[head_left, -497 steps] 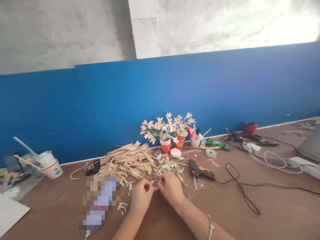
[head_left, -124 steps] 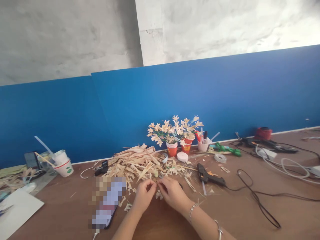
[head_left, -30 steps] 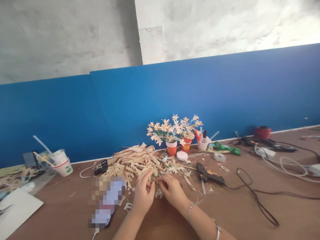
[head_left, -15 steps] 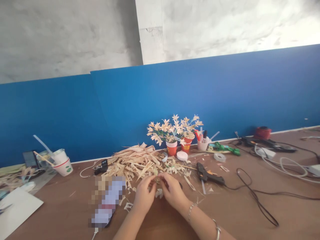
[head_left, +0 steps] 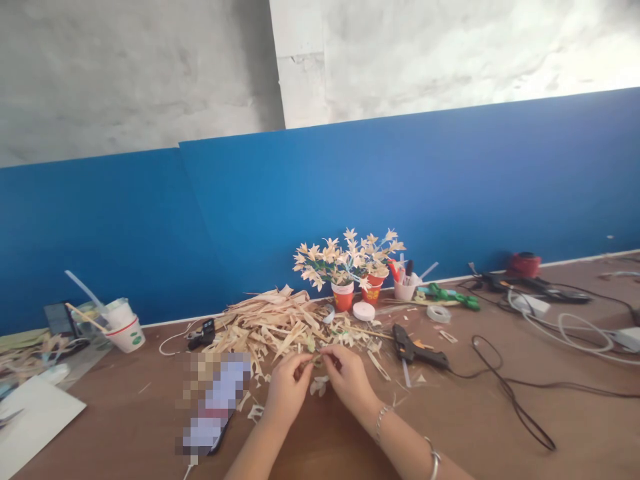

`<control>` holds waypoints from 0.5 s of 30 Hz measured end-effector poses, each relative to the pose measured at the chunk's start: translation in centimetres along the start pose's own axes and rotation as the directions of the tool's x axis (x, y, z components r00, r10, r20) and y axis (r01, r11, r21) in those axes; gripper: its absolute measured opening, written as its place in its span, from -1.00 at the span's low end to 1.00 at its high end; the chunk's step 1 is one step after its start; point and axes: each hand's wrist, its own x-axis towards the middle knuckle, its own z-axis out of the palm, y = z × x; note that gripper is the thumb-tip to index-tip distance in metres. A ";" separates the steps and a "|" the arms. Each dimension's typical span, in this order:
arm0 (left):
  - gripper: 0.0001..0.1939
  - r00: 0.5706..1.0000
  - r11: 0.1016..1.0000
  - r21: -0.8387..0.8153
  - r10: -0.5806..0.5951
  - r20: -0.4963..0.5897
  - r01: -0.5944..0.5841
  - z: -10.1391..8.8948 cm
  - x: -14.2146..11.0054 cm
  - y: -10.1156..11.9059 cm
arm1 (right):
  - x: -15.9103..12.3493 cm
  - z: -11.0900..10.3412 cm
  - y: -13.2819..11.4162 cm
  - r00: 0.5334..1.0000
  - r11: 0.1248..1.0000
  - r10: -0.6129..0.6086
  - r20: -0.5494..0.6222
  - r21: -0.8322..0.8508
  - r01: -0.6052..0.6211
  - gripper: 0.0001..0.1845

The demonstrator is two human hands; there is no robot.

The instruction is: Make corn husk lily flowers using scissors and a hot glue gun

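Over the brown table, my left hand (head_left: 289, 388) and my right hand (head_left: 349, 381) meet with thumbs and forefingers pinched. Between the fingertips runs a small thin brownish piece (head_left: 317, 358), gripped from both sides; its exact kind is too small to make out. Just below the fingers lie pale petal-shaped pieces (head_left: 319, 385) on the tabletop. A heap of dried husks (head_left: 273, 320) spreads directly behind my hands. Farther back, handmade pale flowers (head_left: 333, 253) stand in red paper cups (head_left: 343, 297).
Right of my hands lies a black glue gun (head_left: 417, 352) with its cable (head_left: 520, 400) looping across the table. A phone (head_left: 215, 407) lies to the left. Tape (head_left: 439, 314), green-handled scissors (head_left: 450, 297) and a white cup (head_left: 127, 335) stand or lie farther out. A blue partition (head_left: 250, 220) borders the back.
My fingertips have drawn slightly apart, and the thin piece between them shows more. The pale petal-shaped pieces beneath are less covered. Everything else stays put.
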 end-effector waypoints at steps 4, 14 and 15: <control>-0.85 1.000 1.000 0.002 -0.003 -0.008 0.003 -0.1 0.0 0.1 | 0.0 -0.1 -0.1 1.000 1.000 0.016 -0.012 -0.007 -0.016 -0.79; -0.87 1.000 1.000 0.007 -0.011 -0.009 0.011 -0.2 0.0 0.4 | 0.2 -0.2 -0.2 0.995 0.998 0.066 -0.074 0.023 -0.065 -0.79; -0.87 1.000 1.000 0.008 -0.012 -0.008 0.012 -0.2 0.0 0.4 | 0.2 -0.2 -0.2 0.995 0.997 0.068 -0.077 0.028 -0.066 -0.79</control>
